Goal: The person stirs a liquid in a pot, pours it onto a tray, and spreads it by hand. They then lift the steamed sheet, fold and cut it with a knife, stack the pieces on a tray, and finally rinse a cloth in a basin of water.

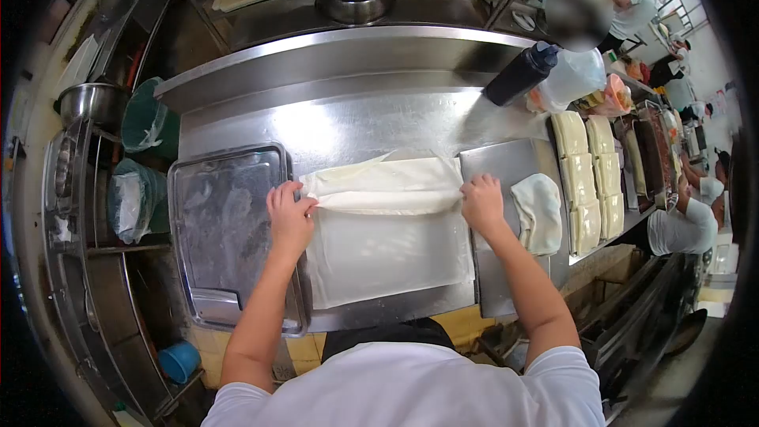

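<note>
A thin, pale, translucent sheet (387, 249) lies flat on the steel table before me, its far part folded into a white band (387, 202). At the band's left end, my left hand (291, 217) is closed, thumb and fingers pinching the edge. My right hand (482, 202) pinches the opposite end in the same way. Between the two hands the band stretches nearly straight. Close to my left hand sits a metal tray (225, 225) with a cloudy surface. A folded white cloth (538, 213) rests on a grey board to the right of my right hand.
Stacked, plastic-wrapped pale packs (581, 182) stand at the right. A dark bottle (522, 73) and a clear plastic container (571, 77) are at the back right. Green lined bins (142, 198) and shelving flank the left. Other people (686, 221) work further right.
</note>
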`<state>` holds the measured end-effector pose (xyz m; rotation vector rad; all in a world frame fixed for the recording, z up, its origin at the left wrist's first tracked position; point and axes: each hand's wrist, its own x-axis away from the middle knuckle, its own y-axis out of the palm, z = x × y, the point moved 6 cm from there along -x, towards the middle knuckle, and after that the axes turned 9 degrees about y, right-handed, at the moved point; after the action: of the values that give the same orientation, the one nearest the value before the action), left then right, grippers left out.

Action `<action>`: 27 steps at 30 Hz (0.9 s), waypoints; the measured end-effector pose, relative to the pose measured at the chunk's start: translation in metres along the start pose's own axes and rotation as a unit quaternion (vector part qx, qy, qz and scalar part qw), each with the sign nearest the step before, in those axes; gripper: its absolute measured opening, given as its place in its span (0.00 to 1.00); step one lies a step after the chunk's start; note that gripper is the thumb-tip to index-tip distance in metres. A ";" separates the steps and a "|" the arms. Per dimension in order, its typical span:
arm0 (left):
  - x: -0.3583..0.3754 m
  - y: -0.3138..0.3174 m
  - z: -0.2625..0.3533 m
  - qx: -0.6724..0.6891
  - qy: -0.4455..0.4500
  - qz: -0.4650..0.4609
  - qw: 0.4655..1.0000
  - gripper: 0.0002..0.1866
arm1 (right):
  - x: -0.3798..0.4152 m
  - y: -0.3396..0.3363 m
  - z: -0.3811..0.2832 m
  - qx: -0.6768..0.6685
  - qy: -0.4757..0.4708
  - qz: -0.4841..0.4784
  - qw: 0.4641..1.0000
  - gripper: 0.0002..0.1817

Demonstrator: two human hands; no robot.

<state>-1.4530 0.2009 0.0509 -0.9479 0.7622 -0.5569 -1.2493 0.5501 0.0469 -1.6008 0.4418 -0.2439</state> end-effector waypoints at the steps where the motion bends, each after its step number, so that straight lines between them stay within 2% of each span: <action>1: 0.004 0.004 0.001 -0.007 -0.002 -0.005 1.000 0.10 | 0.000 0.001 -0.001 -0.018 0.006 -0.005 1.000 0.09; 6: 0.008 0.005 0.011 0.001 -0.016 -0.009 1.000 0.15 | -0.014 0.010 -0.045 -0.121 -0.010 -0.048 0.991 0.22; 9: 0.010 0.007 0.018 0.004 -0.007 -0.024 1.000 0.17 | -0.033 0.050 -0.053 0.085 -0.046 -0.080 0.992 0.24; 12: 0.016 0.008 0.023 0.008 -0.006 -0.037 0.999 0.18 | -0.084 0.067 -0.015 0.224 0.024 -0.152 0.962 0.27; 15: 0.024 0.007 0.026 0.018 -0.009 -0.042 0.999 0.20 | -0.117 0.028 -0.015 0.192 0.065 -0.127 0.971 0.30; 17: 0.028 0.009 0.025 0.018 -0.011 -0.045 0.999 0.23 | -0.121 0.024 -0.034 0.118 0.058 -0.128 0.983 0.34; 21: 0.029 0.018 0.022 0.008 -0.019 -0.073 0.997 0.27 | -0.119 0.033 -0.114 -0.014 -0.004 -0.172 0.985 0.45; 24: 0.032 0.025 0.022 -0.004 -0.031 -0.108 0.994 0.25 | -0.124 0.051 -0.181 -0.009 -0.094 -0.220 0.971 0.56; 27: 0.032 0.028 0.022 -0.009 -0.029 -0.114 0.993 0.24 | -0.159 0.082 -0.203 0.026 -0.071 -0.195 0.978 0.61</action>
<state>-1.4131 0.2023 0.0241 -1.0715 0.6116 -0.7185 -1.4881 0.4308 -0.0003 -1.6320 0.0065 -0.4295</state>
